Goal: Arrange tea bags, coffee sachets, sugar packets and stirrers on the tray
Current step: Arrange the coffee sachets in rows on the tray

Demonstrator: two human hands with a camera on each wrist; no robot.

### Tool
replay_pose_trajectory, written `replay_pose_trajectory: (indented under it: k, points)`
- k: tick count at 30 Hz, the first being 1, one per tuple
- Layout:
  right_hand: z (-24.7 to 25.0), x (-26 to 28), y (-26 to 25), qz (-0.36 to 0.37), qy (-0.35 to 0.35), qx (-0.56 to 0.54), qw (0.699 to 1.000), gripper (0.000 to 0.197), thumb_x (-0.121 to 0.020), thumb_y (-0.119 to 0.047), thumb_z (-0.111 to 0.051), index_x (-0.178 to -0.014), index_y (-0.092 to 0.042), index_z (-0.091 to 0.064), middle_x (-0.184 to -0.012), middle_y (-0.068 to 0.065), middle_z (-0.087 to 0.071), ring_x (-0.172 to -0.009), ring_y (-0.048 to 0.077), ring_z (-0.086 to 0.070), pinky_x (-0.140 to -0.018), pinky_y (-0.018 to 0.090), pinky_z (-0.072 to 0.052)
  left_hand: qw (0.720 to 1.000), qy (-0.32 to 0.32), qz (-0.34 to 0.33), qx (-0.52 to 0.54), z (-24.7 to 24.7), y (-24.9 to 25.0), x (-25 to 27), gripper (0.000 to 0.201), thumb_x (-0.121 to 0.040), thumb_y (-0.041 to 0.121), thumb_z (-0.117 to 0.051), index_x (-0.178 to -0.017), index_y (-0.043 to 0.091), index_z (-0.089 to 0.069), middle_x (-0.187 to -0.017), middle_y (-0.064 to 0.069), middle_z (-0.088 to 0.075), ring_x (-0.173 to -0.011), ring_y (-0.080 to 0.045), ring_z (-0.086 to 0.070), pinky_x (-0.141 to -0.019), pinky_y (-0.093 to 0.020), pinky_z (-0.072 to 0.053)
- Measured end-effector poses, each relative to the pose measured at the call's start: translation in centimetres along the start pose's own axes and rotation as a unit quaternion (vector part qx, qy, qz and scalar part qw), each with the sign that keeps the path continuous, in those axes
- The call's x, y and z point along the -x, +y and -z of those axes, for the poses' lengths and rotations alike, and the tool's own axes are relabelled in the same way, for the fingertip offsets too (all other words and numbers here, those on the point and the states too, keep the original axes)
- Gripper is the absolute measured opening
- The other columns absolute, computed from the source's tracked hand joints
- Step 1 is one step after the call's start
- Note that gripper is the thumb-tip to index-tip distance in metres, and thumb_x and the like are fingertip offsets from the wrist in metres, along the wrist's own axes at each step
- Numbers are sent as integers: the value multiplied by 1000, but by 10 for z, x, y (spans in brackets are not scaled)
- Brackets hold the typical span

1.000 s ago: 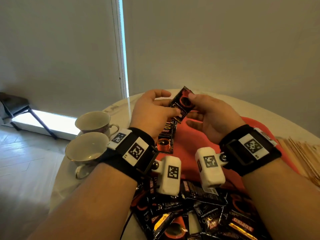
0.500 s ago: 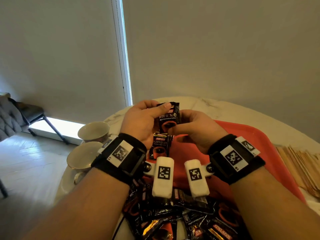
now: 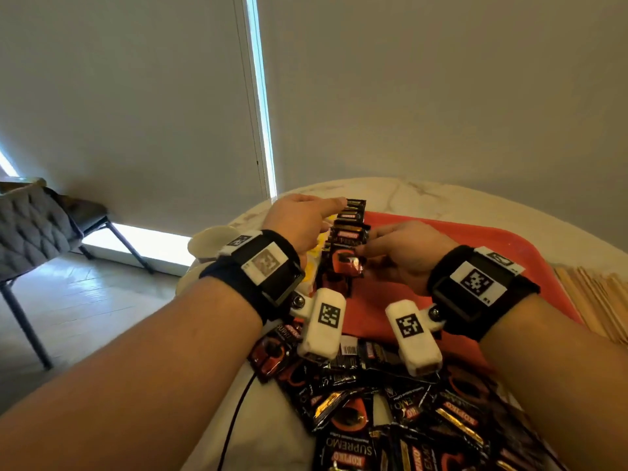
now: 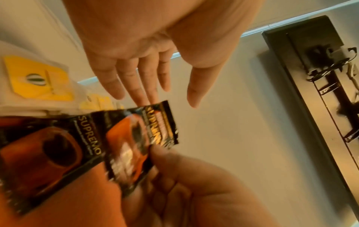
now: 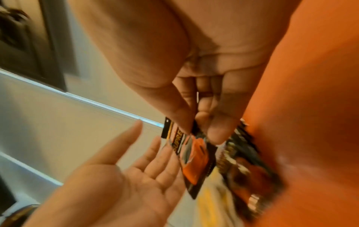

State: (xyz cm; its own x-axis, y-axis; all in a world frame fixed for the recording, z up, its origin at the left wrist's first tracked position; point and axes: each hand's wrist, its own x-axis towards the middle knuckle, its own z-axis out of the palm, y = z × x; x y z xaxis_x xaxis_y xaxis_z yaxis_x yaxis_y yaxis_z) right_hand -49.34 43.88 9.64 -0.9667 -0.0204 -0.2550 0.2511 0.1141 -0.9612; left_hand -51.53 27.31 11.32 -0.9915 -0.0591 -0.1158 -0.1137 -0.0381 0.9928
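A red tray (image 3: 482, 246) lies on the marble table. A row of overlapping black-and-orange coffee sachets (image 3: 351, 220) runs along its left side. My right hand (image 3: 368, 251) pinches one coffee sachet (image 3: 345, 263) between thumb and fingers, low at the near end of that row; the same held sachet (image 5: 194, 155) shows in the right wrist view beside a sachet lying on the tray (image 5: 250, 172). My left hand (image 3: 323, 212) hovers open just left of the row, fingers (image 4: 147, 87) straight, holding nothing. Yellow-tagged tea bags (image 4: 38, 81) lie left of the sachets.
A loose pile of coffee sachets (image 3: 390, 413) covers the table's near edge in front of the tray. Two teacups (image 3: 207, 243) stand at the left, partly behind my left wrist. Wooden stirrers (image 3: 598, 294) lie to the right of the tray. A chair (image 3: 30, 229) stands on the floor at the left.
Both hands held the sachet up above the tray. My left hand has let go and opened; my right hand has brought the sachet down to the row.
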Motion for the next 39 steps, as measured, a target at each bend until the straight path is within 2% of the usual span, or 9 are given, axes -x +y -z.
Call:
replay_pose_trajectory:
  k: [2,6,11,18,22,28,34,37,39]
  points:
    - [0,5,9,-39,16,27,999,11,-87,8,-67,-96,3,-73,-84,17,-73,-65,23,-69,-57,35,-60,1000,11,22,-16,3,1,1,23,-84,32,-84,-91,23,-64,-103,0,-70,-100,-17,-66,-83,-35,-53]
    - [-4,7,19,-88,30,69,993,12,-83,5,-76,-78,-3,-68,-76,16,-71,-67,26,-67,-69,39,-60,998,15,42,-50,10,1,2,45,-67,39,-78,-104,14,-70,-123,-11,-69,-118,-33,-65,-101,-47,-54]
    - [-17,4,18,-107,19,88,990,7,-84,1,-77,-84,1,-70,-77,17,-72,-66,24,-67,-64,33,-56,997,25,61,-42,20,-5,0,16,-88,28,-76,-91,21,-63,-130,-10,-65,-121,-31,-61,-107,-48,-50]
    - [-29,-1,16,-109,28,110,988,20,-79,-6,-84,-94,3,-72,-92,21,-77,-77,28,-72,-83,42,-62,997,29,73,-14,24,-8,-1,14,-87,21,-76,-86,20,-63,-108,-5,-65,-96,-22,-59,-103,-50,-54]
    - [-30,5,15,-102,45,102,989,15,-84,-7,-80,-89,2,-70,-88,19,-73,-73,28,-71,-72,37,-61,997,22,62,-31,23,-7,2,19,-88,24,-74,-102,12,-69,-117,-11,-69,-101,-24,-60,-98,-40,-52]
    - [-26,8,16,-85,82,58,991,10,-93,-6,-68,-85,-1,-67,-81,17,-66,-73,27,-66,-66,33,-56,996,10,86,-6,13,1,5,12,-88,19,-74,-89,18,-62,-101,-6,-65,-97,-24,-65,-98,-53,-57]
    - [-19,-18,11,-43,157,-80,983,35,-99,-23,-63,-127,-3,-62,-108,12,-64,-88,21,-65,-64,28,-53,995,-7,94,9,3,8,2,19,-88,22,-71,-101,11,-63,-109,-16,-73,-101,-37,-73,-96,-58,-57]
    - [-17,-29,3,-66,155,-137,976,46,-102,-31,-57,-138,-2,-54,-128,15,-59,-115,29,-61,-84,36,-54,996,9,82,-26,1,18,-6,21,-99,26,-62,-109,8,-57,-115,-10,-64,-111,-29,-62,-105,-51,-53]
    - [-18,-36,-1,-79,142,-160,974,50,-104,-35,-53,-141,-2,-50,-138,17,-56,-125,31,-56,-97,40,-51,996,-2,61,-58,-1,23,-13,33,-102,26,-57,-131,11,-60,-137,-17,-59,-129,-37,-55,-111,-51,-47]
